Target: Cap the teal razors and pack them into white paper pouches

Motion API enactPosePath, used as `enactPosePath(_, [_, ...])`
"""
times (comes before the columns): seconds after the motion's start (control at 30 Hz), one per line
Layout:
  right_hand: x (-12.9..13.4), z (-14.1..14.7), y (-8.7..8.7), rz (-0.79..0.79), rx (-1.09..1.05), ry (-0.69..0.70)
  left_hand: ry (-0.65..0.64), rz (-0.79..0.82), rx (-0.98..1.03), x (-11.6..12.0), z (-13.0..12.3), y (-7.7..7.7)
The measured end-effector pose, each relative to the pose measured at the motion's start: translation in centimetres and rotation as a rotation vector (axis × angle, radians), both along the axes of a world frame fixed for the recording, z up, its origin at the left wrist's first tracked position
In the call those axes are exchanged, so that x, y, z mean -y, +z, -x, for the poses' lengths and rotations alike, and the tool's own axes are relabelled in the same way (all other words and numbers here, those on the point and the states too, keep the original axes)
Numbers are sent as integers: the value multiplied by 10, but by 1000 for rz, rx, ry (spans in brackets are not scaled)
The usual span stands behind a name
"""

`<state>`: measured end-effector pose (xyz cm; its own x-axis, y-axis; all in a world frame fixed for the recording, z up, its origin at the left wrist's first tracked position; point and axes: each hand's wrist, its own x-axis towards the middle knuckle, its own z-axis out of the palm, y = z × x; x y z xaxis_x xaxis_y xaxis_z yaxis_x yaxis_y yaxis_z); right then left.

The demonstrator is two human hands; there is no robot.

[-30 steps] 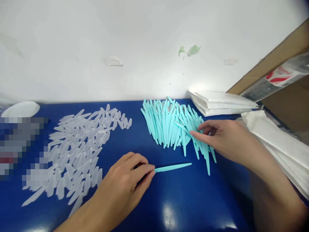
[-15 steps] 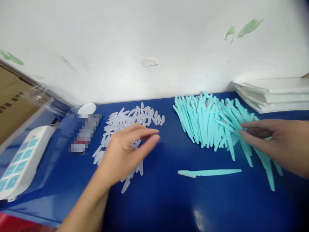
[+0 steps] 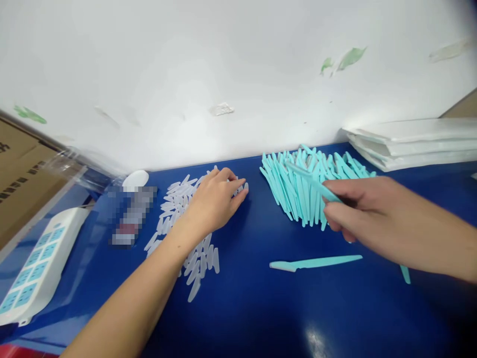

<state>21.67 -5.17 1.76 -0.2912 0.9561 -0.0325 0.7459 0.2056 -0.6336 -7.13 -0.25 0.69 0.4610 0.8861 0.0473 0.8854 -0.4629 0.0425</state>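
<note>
My right hand [image 3: 357,209] pinches a turquoise eyebrow razor [image 3: 316,185] between thumb and fingers, its far end slanting up to the left over a pile of like razors [image 3: 294,194]. One more eyebrow razor [image 3: 316,262] lies alone on the table in front of the pile. On the left, my left hand [image 3: 223,196] reaches over a spread of small translucent blade caps [image 3: 175,204]. Its thumb and forefinger are slightly apart around the caps at the right edge of the spread; no lifted cap shows between them. Part of the caps is hidden under this hand and forearm.
The blue table [image 3: 238,308] meets a white wall [image 3: 186,74]. On the left are a white power strip [image 3: 44,263], a blurred-out packet [image 3: 132,216], a white round object [image 3: 135,180] and a cardboard box [image 3: 22,164]. White folded packaging [image 3: 410,144] lies at the back right.
My right hand has come left and up from the pile with an eyebrow razor in it. My left hand has moved forward onto the caps. The view has shifted slightly.
</note>
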Motion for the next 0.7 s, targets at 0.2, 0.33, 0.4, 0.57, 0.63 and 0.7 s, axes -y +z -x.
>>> enactPosePath(0.2, [6, 11, -8, 78, 114, 29, 18, 49, -106, -13, -22, -1])
enactPosePath(0.33, [9, 15, -4, 118, 108, 15, 46, 93, -115, 6, -30, -3])
enactPosePath(0.4, [9, 17, -2, 122, 97, 21, 43, 115, -100, 15, -31, -2])
enactPosePath(0.57, [12, 21, 1, 156, 115, 40, 18, 166, 17, 28, -18, 4])
enactPosePath(0.63, [14, 21, 1, 143, 102, 59, 28, 190, 95, 33, -9, 8])
enactPosePath(0.7, [15, 22, 0, 144, 87, 86, 101, 286, 319, 39, -1, 11])
